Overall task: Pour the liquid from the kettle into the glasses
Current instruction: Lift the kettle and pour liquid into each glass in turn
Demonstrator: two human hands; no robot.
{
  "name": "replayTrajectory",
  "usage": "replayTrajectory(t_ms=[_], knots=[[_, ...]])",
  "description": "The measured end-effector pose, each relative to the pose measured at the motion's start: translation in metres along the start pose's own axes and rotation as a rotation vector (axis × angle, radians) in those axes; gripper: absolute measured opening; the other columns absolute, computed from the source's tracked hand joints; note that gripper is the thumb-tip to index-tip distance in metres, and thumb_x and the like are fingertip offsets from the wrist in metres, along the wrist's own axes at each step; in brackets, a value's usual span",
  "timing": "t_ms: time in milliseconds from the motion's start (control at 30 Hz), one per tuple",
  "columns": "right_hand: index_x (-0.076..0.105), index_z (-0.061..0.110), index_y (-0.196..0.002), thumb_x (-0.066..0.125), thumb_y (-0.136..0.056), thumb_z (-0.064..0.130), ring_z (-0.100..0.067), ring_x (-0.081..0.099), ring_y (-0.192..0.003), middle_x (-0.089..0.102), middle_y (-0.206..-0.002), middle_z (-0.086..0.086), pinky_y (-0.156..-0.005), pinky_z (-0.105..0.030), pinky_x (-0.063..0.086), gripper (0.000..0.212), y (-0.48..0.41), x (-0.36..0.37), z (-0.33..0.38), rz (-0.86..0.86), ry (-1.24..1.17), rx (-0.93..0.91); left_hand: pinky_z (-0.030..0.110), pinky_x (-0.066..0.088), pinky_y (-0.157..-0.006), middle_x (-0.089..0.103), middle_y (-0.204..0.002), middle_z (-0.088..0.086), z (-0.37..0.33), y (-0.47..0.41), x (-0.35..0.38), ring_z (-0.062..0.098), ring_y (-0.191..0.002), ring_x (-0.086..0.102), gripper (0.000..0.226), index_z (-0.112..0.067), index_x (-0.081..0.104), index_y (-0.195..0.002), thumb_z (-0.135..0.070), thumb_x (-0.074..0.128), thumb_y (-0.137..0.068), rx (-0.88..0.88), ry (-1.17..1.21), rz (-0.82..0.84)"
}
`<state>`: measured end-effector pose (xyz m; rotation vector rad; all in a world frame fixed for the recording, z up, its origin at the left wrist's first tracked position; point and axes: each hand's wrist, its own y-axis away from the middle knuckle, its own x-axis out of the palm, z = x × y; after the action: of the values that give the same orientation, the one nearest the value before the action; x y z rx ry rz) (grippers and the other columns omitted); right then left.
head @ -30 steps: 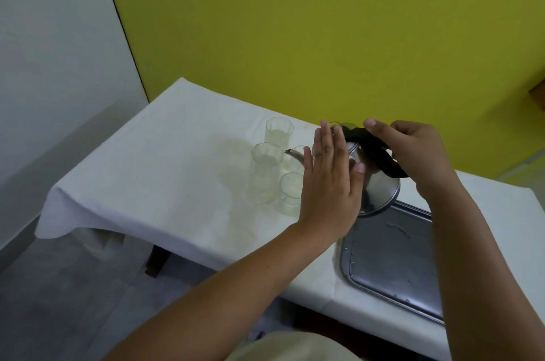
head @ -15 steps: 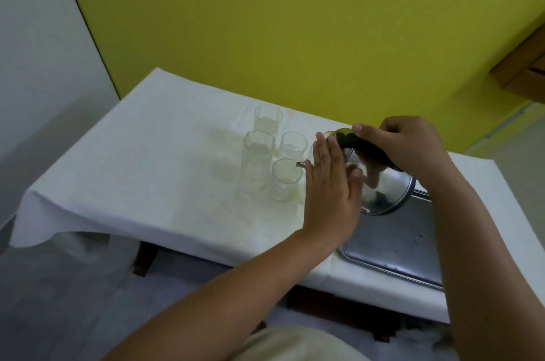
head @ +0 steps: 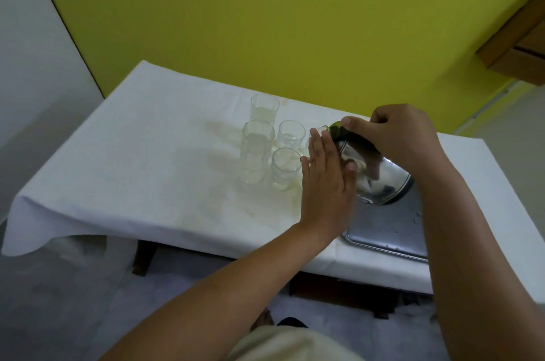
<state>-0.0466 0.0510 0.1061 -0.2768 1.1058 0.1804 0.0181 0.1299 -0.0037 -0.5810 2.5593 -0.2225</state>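
Four clear glasses stand grouped on a tabletop (head: pixel 153 154) draped in a white cloth, against a yellow wall. Two are tall and faceted: the far tall glass (head: pixel 264 108) and the near tall glass (head: pixel 257 151), both holding pale liquid. Two are short and round: the far short glass (head: pixel 291 134) and the near short glass (head: pixel 285 168), which stands closest to the kettle's spout; how full these are cannot be told.

Just right of the glasses, a shiny steel kettle (head: pixel 380 180) is tipped over toward them, its rounded mirror-like body reflecting the hands, its base lifted above a flat metal tray (head: pixel 383 230) at the tabletop's right end. The right hand (head: pixel 398 136) is wrapped closed around the kettle's dark handle on top. The left hand (head: pixel 327 180) is flat and open, fingers straight and together, with its palm pressed against the kettle's left side, hiding most of the spout. Faint yellowish stains mark the cloth around the glasses.
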Motion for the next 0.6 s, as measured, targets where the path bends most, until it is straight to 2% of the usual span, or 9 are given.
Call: replayTrajectory(t_ms=[100, 300, 600], knots=[[0.054, 0.011, -0.059, 0.065, -0.077, 0.061, -0.021, 0.052, -0.057, 0.056, -0.052, -0.006, -0.055, -0.033, 0.038, 0.054, -0.0005, 0.0003, -0.0003, 0.007, 0.009, 0.007, 0.038, -0.005, -0.117, -0.018, -0.155, 0.006, 0.0010, -0.0008, 0.0007, 0.009, -0.140, -0.020, 0.059, -0.008, -0.010, -0.145, -0.027, 0.026, -0.102, 0.002, -0.001, 0.009], [0.053, 0.012, -0.061, 0.065, -0.079, 0.060, -0.015, 0.048, -0.054, 0.055, -0.050, -0.005, -0.051, -0.031, 0.033, 0.053, -0.0017, 0.0025, 0.0041, 0.021, 0.038, 0.007, 0.035, -0.007, -0.115, -0.016, -0.156, 0.006, 0.0034, -0.0017, 0.0012, 0.010, -0.141, -0.019, 0.060, -0.008, -0.008, -0.146, -0.026, 0.028, -0.102, -0.005, 0.024, -0.005], [0.054, 0.011, -0.061, 0.065, -0.078, 0.061, -0.017, 0.048, -0.055, 0.054, -0.055, -0.004, -0.052, -0.031, 0.033, 0.054, -0.0045, 0.0054, 0.0048, 0.007, 0.035, 0.018, 0.035, -0.005, -0.115, -0.014, -0.156, 0.007, 0.0074, -0.0051, 0.0007, 0.010, -0.141, -0.017, 0.060, -0.007, -0.006, -0.146, -0.031, 0.022, -0.099, 0.010, 0.020, -0.015]])
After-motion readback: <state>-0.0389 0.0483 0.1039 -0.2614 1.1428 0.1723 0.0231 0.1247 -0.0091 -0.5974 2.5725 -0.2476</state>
